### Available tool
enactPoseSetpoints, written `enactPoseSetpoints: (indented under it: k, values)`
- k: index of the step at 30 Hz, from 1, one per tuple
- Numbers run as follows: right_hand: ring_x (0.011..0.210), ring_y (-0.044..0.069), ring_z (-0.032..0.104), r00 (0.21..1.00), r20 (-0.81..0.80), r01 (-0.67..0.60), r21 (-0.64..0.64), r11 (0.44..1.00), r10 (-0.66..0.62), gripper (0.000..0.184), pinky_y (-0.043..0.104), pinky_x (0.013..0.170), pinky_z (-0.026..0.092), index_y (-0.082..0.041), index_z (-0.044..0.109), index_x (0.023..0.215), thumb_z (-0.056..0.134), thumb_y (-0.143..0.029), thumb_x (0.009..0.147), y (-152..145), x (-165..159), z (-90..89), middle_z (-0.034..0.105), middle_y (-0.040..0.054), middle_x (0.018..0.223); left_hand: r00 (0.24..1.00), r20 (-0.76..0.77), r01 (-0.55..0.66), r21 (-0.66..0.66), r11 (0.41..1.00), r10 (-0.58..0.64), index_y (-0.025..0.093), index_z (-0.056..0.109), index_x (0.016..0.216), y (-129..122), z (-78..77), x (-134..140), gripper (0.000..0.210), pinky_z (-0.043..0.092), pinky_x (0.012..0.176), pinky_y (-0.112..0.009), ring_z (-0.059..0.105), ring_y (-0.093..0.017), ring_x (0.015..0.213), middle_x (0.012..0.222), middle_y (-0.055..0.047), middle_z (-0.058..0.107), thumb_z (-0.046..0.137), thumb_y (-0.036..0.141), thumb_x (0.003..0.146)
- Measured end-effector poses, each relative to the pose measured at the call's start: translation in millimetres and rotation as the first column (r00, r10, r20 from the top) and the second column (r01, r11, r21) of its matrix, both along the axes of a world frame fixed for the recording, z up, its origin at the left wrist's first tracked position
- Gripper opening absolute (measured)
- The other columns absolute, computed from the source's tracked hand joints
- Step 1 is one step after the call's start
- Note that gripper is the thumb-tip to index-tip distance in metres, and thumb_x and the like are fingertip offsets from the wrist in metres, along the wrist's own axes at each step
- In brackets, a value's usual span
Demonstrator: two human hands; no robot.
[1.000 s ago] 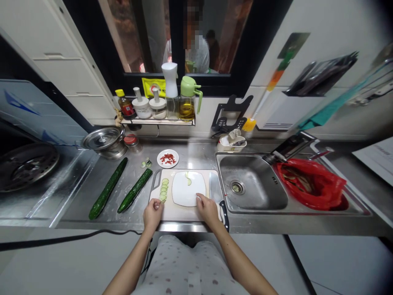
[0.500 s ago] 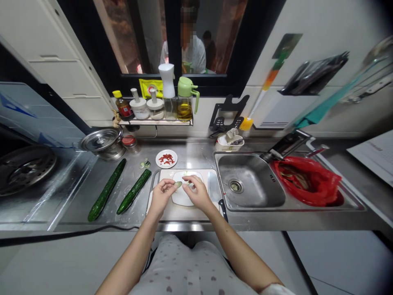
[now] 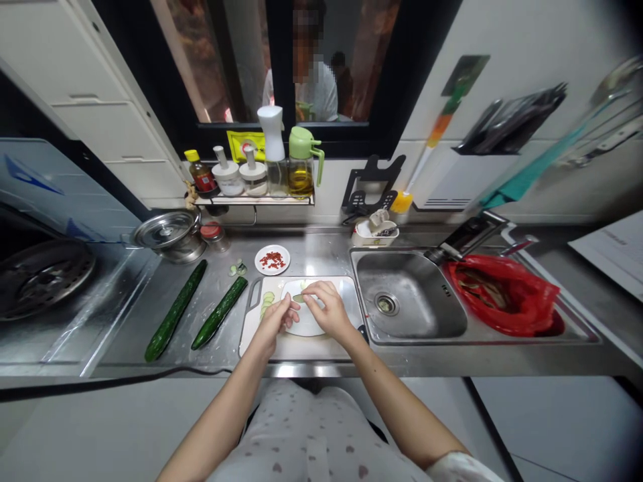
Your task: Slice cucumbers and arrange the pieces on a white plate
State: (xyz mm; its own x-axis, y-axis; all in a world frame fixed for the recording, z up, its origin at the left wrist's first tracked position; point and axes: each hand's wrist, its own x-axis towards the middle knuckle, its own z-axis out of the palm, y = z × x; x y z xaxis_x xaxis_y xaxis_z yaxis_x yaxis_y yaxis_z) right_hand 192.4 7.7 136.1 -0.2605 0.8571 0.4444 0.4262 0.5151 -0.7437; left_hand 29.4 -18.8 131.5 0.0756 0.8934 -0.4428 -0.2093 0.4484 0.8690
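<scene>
Between the thumb and fingertips of my right hand (image 3: 329, 309) is a thin green cucumber slice (image 3: 298, 298). My left hand (image 3: 277, 320) is just left of it, fingers loosely curled and apart, with nothing visible in them. Both hands are above a white plate (image 3: 307, 327) that rests on a cutting board (image 3: 289, 349). More pale cucumber slices (image 3: 268, 298) lie on the board, partly behind my left hand. A knife handle (image 3: 362, 333) shows at the board's right edge, mostly covered by my right wrist.
Two whole cucumbers (image 3: 175, 311) lie left of the board, near some cucumber ends (image 3: 238, 268). Behind are a small plate of chopped red pieces (image 3: 272, 268), a lidded pot (image 3: 173, 235) and a condiment rack (image 3: 256, 201). At right are the sink (image 3: 409, 318) and a red bag (image 3: 507, 308).
The cucumber slice has passed from between both hands into my right hand, slightly right. My left hand has let go and drawn back a little, uncovering slices on the board.
</scene>
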Motion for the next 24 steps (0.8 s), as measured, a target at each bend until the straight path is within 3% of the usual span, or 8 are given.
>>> enactPoseSetpoints:
  k: [3, 10, 18, 24]
  values:
    - [0.094, 0.02, 0.055, 0.998, 0.038, -0.046, 0.024, 0.999, 0.045, 0.018, 0.035, 0.086, 0.042, -0.023, 0.068, 0.092, 0.051, -0.03, 0.093, 0, 4, 2.2, 0.065, 0.0054, 0.092, 0.993, 0.116, -0.014, -0.078, 0.997, 0.023, 0.015, 0.065, 0.087, 6, 4.8, 4, 0.053, 0.017, 0.044, -0.017, 0.043, -0.004, 0.047, 0.067, 0.0, 0.061, 0.068, 0.064, 0.066]
    - [0.092, 0.018, 0.056, 0.998, 0.004, -0.068, -0.023, 0.997, 0.068, 0.013, 0.033, 0.085, 0.042, -0.022, 0.065, 0.086, 0.054, -0.028, 0.09, 6, 7, -2.8, 0.065, 0.0039, 0.09, 0.984, 0.159, -0.076, -0.014, 0.997, 0.077, 0.015, 0.066, 0.08, 23, 11.5, 10, 0.042, 0.019, 0.044, -0.016, 0.043, -0.003, 0.052, 0.069, 0.002, 0.058, 0.084, 0.039, 0.051]
    - [0.075, 0.014, 0.056, 0.994, -0.106, -0.007, -0.28, 0.96, -0.024, 0.014, 0.025, 0.065, 0.041, -0.02, 0.062, 0.076, 0.056, -0.031, 0.083, 10, 4, -8.1, 0.064, 0.0011, 0.076, 0.986, 0.098, -0.144, 0.126, 0.982, 0.132, 0.014, 0.068, 0.086, 29, -0.9, 13, 0.046, 0.028, 0.05, -0.018, 0.043, -0.004, 0.05, 0.058, 0.005, 0.056, 0.085, 0.033, 0.048]
    - [0.064, 0.012, 0.054, 0.968, -0.23, -0.008, -0.432, 0.902, -0.102, 0.017, 0.023, 0.06, 0.041, -0.019, 0.062, 0.074, 0.058, -0.035, 0.079, 13, -2, -18.3, 0.062, -0.0007, 0.068, 0.978, 0.082, -0.207, 0.223, 0.953, 0.193, 0.015, 0.065, 0.085, 32, -6.5, 17, 0.043, 0.04, 0.063, -0.02, 0.055, -0.008, 0.06, 0.067, 0.002, 0.064, 0.084, 0.033, 0.051]
